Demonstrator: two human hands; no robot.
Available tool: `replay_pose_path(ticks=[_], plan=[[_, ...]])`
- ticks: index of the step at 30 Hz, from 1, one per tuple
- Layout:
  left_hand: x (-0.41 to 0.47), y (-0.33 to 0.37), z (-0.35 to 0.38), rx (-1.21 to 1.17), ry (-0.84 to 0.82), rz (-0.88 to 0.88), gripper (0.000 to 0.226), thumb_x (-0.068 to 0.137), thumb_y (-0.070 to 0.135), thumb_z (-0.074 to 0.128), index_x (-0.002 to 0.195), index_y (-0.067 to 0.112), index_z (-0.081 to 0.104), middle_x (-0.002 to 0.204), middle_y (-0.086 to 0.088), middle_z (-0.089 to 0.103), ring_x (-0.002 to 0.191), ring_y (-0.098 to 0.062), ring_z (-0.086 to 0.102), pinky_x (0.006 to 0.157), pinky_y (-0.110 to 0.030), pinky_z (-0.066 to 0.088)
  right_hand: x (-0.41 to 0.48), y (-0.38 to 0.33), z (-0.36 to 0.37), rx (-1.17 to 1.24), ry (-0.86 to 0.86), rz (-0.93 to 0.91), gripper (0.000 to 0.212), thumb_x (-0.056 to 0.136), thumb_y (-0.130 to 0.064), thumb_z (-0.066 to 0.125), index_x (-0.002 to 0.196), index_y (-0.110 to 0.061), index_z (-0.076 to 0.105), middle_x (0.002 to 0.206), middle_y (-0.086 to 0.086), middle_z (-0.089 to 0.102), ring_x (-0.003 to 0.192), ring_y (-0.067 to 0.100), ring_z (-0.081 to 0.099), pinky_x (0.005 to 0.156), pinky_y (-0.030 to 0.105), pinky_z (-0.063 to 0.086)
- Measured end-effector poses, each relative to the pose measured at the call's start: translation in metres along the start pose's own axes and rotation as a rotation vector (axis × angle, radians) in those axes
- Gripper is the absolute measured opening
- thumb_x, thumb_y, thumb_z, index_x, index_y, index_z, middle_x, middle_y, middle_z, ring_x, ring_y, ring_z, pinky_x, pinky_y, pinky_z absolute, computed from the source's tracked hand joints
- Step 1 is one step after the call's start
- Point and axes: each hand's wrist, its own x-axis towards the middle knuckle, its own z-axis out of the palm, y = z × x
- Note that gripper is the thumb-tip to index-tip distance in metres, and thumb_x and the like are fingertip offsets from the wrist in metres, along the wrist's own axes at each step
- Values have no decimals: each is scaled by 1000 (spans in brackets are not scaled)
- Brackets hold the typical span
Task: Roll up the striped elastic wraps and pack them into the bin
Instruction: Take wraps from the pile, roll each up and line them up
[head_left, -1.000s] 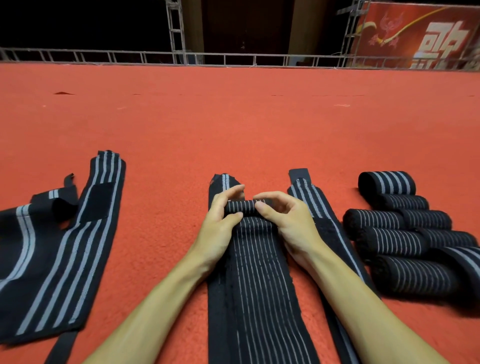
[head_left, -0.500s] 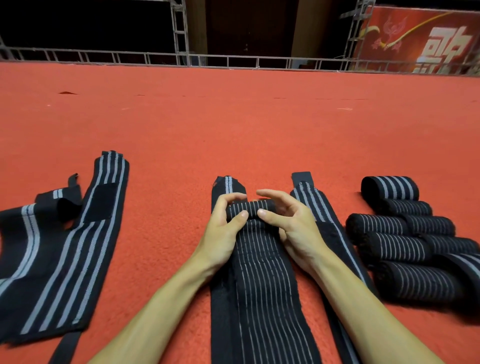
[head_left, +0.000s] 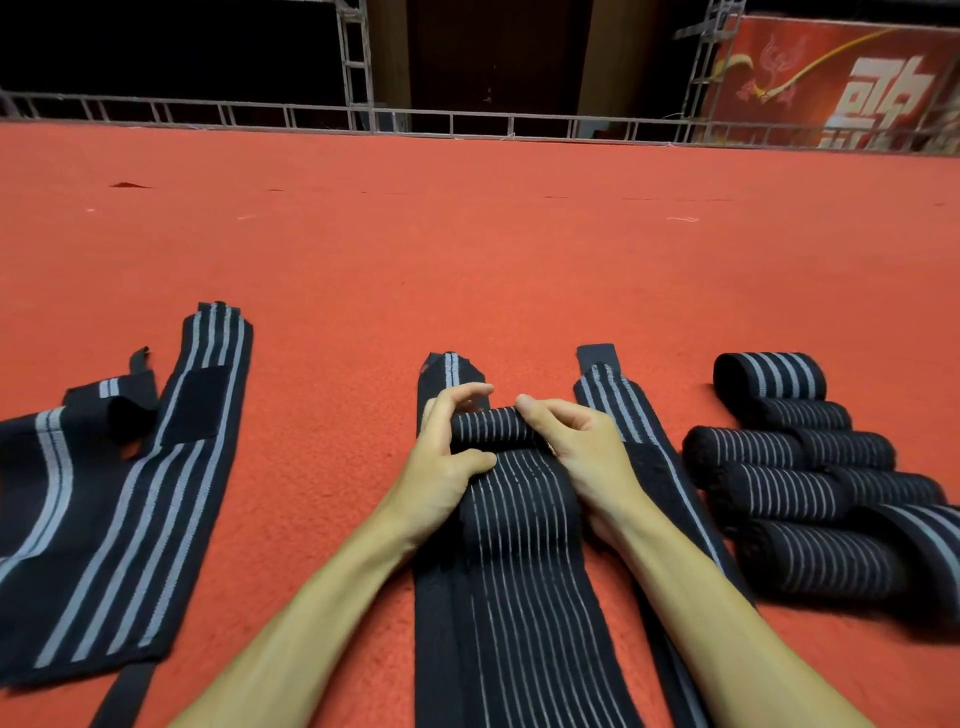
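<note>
Change, roll: against the frame half a second before, the rolled end (head_left: 491, 428) looked thicker and sat slightly nearer the person along the strip.
Change, left hand: the left index finger, earlier laid over the roll, had lifted and pointed across above it; the thumb had dropped onto the flat strip just below the roll.
Change, right hand: little difference; its fingers remained at the roll's right end.
Left hand (head_left: 441, 467): forearm reached in from lower centre. Fingers (head_left: 457, 400) arched in a narrow curl round the left end of the rolled end, thumb pressed on the cloth beneath.
Right hand (head_left: 582, 452): forearm reached in from lower right. Fingers curled narrowly and gripped the right end of the rolled end, index tip on top of it.
Striped wrap (head_left: 519, 545): black elastic with thin pale stripes along its length; it lay flat on the red carpet floor (head_left: 467, 260), running from between the fingers back toward the person.
Far tip: a short unrolled point of a black strip showed just beyond the fingers.
Second wrap (head_left: 623, 410): flat, just right of the right fingers, partly under that hand.
Finished rolls (head_left: 789, 478): a cluster of rolled wraps, well right of the right fingers.
Loose wraps (head_left: 171, 467): broad-striped pieces spread flat, well left of the left fingers.
</note>
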Motion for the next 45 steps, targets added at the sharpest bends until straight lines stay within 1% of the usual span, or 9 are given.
replay_pose_path(ticks=[3,6,12,16,20,27,34,38,45], plan=[[1,-3,-1,-54,-39,-51,48,67,43,65,113,45,53,127,-5,51,113,-17,54,95,-35,46,0,0,-2,82,10,20,17,84,-23,70,93,-9,74,92,10,74,82,19,69,74,29,56],[1,0,1,-93,9,-83,43,83,53,59,119,32,50,114,5,58,97,-2,58,82,-19,45,1,2,-2,82,7,-23,16,83,-15,72,97,-9,73,97,12,72,89,20,67,81,33,55],[2,1,2,-40,80,-108,24,99,33,42,119,20,49,102,9,59,79,11,59,65,-4,43,2,3,-5,98,-70,-98,22,77,1,72,92,-14,72,96,8,71,90,21,66,84,37,53],[0,0,0,-98,63,-65,11,95,26,56,105,22,56,99,3,64,83,0,62,74,-18,48,2,3,-6,116,-86,-103,27,78,8,67,89,-16,71,91,3,70,89,20,64,81,35,54],[-1,0,-1,-188,96,-15,25,81,25,61,104,15,56,99,-5,65,89,-13,62,81,-29,50,1,3,-4,100,-110,-98,27,81,-2,67,105,-14,69,100,7,70,96,20,64,87,34,54],[-1,0,-1,-167,84,63,25,74,15,58,98,20,61,105,-8,63,95,-13,59,86,-29,46,-5,-3,14,-127,-48,-97,47,89,-55,44,118,-22,60,114,-5,66,108,10,61,94,28,46],[-4,2,2,-268,-8,-14,30,76,38,58,106,35,58,129,-16,50,111,-23,56,97,-39,45,-8,1,20,-95,-59,-52,20,103,-23,38,121,-19,45,105,-1,60,87,2,59,73,13,48],[-2,0,2,-300,2,-12,34,78,24,50,111,27,50,108,-5,60,92,-10,61,82,-25,50,-9,0,19,-30,-101,-15,26,101,-14,39,125,-22,43,100,-1,62,79,0,62,68,13,49],[-2,4,1,-285,44,155,52,66,-2,54,111,24,52,97,5,57,87,-5,57,79,-20,48,-9,-4,22,-106,1,-26,42,95,-50,41,109,-14,58,101,-1,66,98,13,62,96,38,47]])
